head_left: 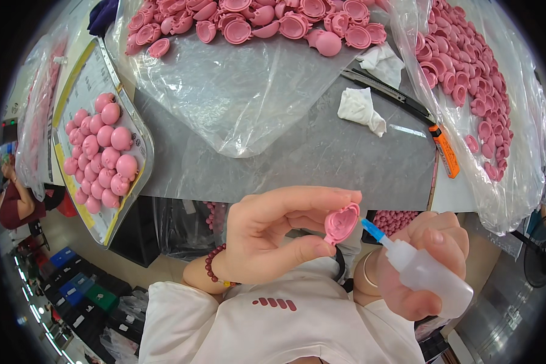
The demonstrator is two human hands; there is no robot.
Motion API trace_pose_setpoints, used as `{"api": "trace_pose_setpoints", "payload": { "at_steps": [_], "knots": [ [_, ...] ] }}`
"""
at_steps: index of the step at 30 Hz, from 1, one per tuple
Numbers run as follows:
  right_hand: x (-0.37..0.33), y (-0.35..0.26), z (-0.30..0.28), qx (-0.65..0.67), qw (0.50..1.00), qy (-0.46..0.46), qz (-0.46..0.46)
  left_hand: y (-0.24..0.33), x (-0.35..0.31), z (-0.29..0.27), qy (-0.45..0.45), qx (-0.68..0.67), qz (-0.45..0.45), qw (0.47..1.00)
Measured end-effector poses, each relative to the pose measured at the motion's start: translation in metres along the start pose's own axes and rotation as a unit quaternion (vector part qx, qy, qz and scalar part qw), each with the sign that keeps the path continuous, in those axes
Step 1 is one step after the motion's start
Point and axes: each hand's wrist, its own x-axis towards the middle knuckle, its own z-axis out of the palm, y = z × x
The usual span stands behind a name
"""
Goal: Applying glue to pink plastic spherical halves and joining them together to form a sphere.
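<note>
Between the thumb and fingers of my left hand (pixel 273 233) is a small pink plastic shell (pixel 342 223), its hollow side facing right. My right hand (pixel 431 255) grips a translucent white squeeze bottle (pixel 432 280), which lies tilted across the palm. The bottle's blue dispensing tip (pixel 373 229) points up and left, close to the shell's rim; I cannot tell whether they touch. Both hands are in front of the grey table's (pixel 273 176) near edge.
Loose pink shells (pixel 294 25) lie on clear plastic at the back, and more (pixel 467 73) fill a bag at the right. Closed pink balls (pixel 106 155) sit on a tray (pixel 141 130) at left. A utility knife (pixel 385 88), an orange blade case (pixel 444 151) and crumpled tissues (pixel 361 110) lie right of centre.
</note>
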Motion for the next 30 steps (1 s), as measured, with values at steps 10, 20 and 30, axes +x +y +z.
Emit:
{"api": "trace_pose_setpoints", "payload": {
  "at_steps": [10,20,30],
  "knots": [
    [-0.006,0.006,0.002,0.01,0.998,-0.035,-0.053,-0.012,0.001,-0.004,0.009,0.045,0.135,0.99],
    [0.003,0.046,-0.007,-0.089,0.966,0.141,0.198,-0.006,0.007,0.001,0.028,-0.25,-0.09,0.964],
    [0.015,0.067,-0.073,-0.402,0.889,0.194,0.101,-0.016,-0.001,-0.009,-0.016,-0.389,-0.104,0.915]
  ]
}}
